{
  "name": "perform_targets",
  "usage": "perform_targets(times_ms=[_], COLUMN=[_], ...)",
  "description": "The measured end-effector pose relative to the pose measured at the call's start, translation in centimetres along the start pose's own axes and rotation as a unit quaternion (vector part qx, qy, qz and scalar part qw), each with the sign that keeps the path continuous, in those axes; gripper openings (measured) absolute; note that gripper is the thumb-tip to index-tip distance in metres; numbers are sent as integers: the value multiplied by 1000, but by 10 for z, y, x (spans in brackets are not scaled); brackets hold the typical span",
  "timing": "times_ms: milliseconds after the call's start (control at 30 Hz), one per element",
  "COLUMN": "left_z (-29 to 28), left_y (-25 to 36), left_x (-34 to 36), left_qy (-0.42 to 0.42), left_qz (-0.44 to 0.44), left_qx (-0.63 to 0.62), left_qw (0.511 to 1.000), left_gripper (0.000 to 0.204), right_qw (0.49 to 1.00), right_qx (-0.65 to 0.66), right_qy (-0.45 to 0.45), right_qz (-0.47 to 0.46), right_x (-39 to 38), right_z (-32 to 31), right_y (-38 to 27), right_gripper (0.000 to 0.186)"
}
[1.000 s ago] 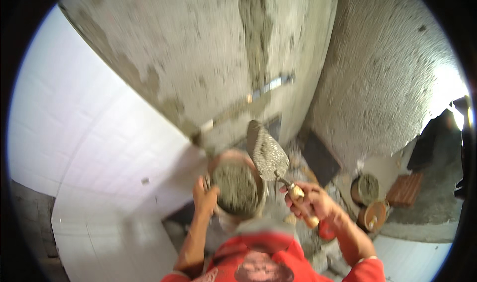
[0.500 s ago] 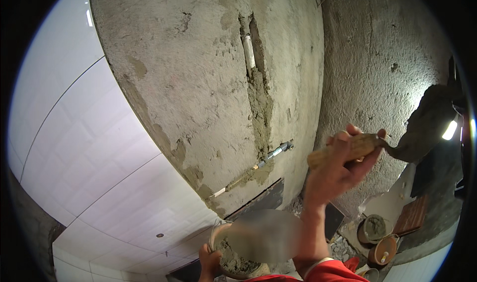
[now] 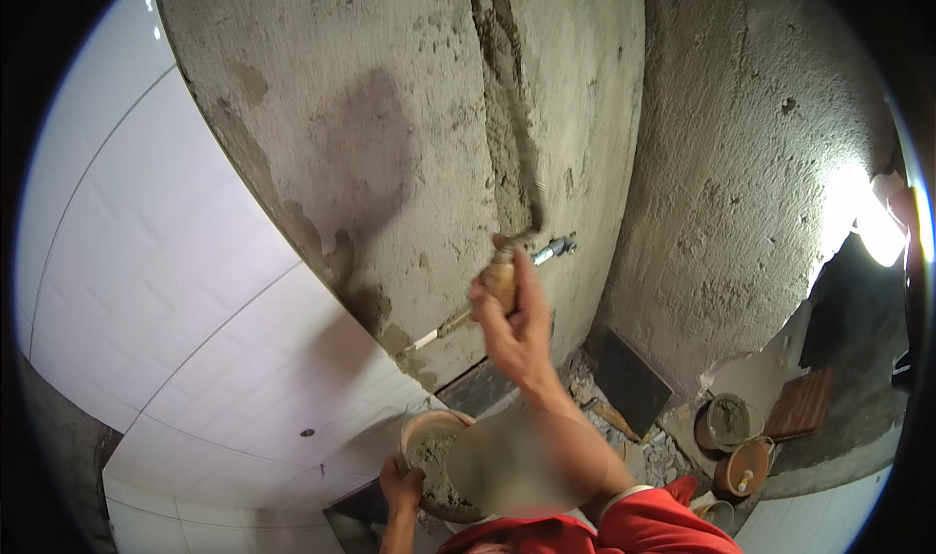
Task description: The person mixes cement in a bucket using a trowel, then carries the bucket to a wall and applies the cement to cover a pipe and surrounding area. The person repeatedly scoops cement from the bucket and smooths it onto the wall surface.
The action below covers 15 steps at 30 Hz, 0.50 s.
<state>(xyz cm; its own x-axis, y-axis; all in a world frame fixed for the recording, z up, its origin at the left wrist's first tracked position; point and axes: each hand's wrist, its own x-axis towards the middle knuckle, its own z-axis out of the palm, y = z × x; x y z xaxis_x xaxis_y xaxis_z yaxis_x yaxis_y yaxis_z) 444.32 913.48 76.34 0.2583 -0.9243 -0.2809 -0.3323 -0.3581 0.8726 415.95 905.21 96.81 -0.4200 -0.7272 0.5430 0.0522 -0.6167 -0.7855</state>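
My right hand (image 3: 517,330) is closed around the wooden handle of a trowel (image 3: 501,283), raised against the rough wall (image 3: 409,193). The blade shows nearly edge-on and blurred, along an upright groove (image 3: 505,154) packed with grey mortar. Just right of the handle, a pipe fitting (image 3: 554,252) sticks out of the wall. Low at the left, my left hand (image 3: 400,486) grips the rim of a bucket (image 3: 414,427) with wet mortar (image 3: 437,461) inside. A blurred oval patch hides the bucket's right side.
White tiles (image 3: 175,291) cover the wall at left. A short white pipe (image 3: 421,340) lies in a lower channel. At lower right stand a mortar bucket (image 3: 723,422) and an orange bucket (image 3: 743,468), near rubble (image 3: 668,461) and a dark panel (image 3: 632,383). A bright lamp (image 3: 877,232) shines at right.
My right hand has swung the trowel leftward from the right side to the groove, and its blade now points up along it. My left hand stays on the bucket.
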Motion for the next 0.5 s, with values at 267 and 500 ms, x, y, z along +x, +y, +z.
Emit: perform_targets(times_ms=[267, 500], left_z=[13, 32], left_y=[41, 70], left_x=[-5, -7], left_qy=[-56, -101], left_qz=[62, 181], left_qx=[-4, 40], left_qw=[996, 977], left_gripper=[31, 16], right_qw=[800, 650], right_qx=[-467, -576], right_qy=[-317, -447], right_qz=[205, 214], right_x=[-132, -180], right_z=[-139, -148], right_y=[-3, -12], right_gripper=[26, 28])
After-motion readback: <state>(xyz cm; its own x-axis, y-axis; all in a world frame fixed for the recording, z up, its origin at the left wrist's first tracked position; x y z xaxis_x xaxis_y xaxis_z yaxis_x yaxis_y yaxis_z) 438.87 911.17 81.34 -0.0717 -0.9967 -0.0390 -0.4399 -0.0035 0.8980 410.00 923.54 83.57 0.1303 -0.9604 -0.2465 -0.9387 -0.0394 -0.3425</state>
